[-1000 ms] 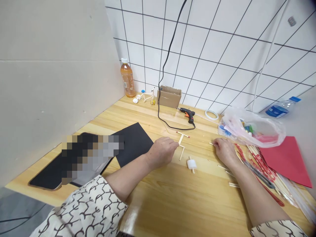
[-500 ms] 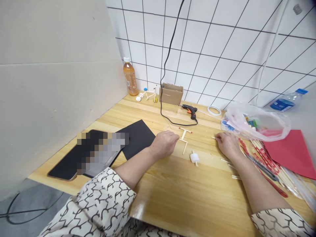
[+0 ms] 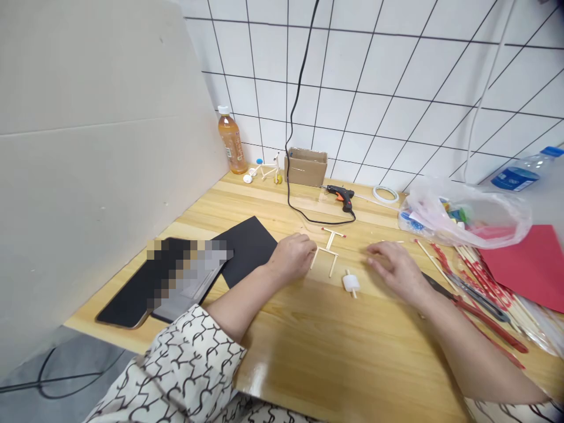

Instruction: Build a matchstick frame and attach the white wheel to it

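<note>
My left hand rests on the table with curled fingers closed on the left side of a small frame of glued wooden sticks, whose crossbar has red tips. Just below the frame lies a white wheel on a stick. My right hand lies to the right of the wheel, with its fingers apart and holding nothing. A thin stick lies on the table above those fingers.
A hot glue gun with its black cord and a cardboard box stand at the back. Red-handled scissors, loose sticks and a plastic bag lie to the right, beside red paper. Black paper lies left.
My right hand has let go of the thin stick and moved down and left. The stick frame has turned under my left hand, and the view has shifted slightly.
</note>
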`<state>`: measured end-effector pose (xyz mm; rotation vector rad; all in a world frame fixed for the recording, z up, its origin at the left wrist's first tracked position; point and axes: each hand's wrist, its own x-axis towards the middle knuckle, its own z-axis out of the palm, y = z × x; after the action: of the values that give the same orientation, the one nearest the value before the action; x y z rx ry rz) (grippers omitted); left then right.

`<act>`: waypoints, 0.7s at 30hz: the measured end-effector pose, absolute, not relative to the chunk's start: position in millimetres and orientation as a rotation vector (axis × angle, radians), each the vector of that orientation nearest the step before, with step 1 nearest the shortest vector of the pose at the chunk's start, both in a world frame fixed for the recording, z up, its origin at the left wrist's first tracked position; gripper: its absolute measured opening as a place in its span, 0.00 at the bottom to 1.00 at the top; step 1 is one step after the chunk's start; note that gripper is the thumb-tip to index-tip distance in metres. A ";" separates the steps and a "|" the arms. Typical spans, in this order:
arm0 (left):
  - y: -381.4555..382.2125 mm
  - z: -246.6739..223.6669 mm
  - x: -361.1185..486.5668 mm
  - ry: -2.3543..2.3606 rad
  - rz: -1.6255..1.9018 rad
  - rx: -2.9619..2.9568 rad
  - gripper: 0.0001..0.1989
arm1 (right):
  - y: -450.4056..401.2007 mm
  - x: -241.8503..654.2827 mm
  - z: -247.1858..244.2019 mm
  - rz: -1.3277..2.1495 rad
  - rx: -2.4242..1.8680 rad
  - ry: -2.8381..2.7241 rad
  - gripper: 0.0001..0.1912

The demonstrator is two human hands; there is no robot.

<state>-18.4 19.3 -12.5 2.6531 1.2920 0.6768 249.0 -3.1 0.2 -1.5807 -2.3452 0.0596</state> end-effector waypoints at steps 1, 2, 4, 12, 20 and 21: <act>18.3 -12.0 -18.0 1.286 0.647 2.648 0.08 | -8.0 244.2 2.1 0.131 -1.521 -2.382 0.11; 17.3 -11.3 -17.7 1.280 0.618 2.643 0.07 | -12.5 240.3 4.1 0.203 -1.465 -2.415 0.11; 15.1 -9.8 -17.4 1.265 0.566 2.634 0.06 | -19.6 235.6 7.7 0.428 -1.327 -2.471 0.13; 10.5 -2.9 -17.5 1.277 0.364 2.547 0.07 | -25.0 234.6 5.4 0.770 -1.071 -2.529 0.27; 8.5 2.2 -16.2 1.340 0.224 2.432 0.08 | -24.4 230.0 -5.1 0.621 -1.034 -2.556 0.29; 8.4 3.1 -16.5 1.347 0.215 2.424 0.08 | -24.6 229.9 -4.8 0.620 -1.033 -2.560 0.29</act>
<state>-16.5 8.4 3.1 2.4240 1.3468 0.2150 229.9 -24.6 -4.8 -1.0331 -2.5597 0.6202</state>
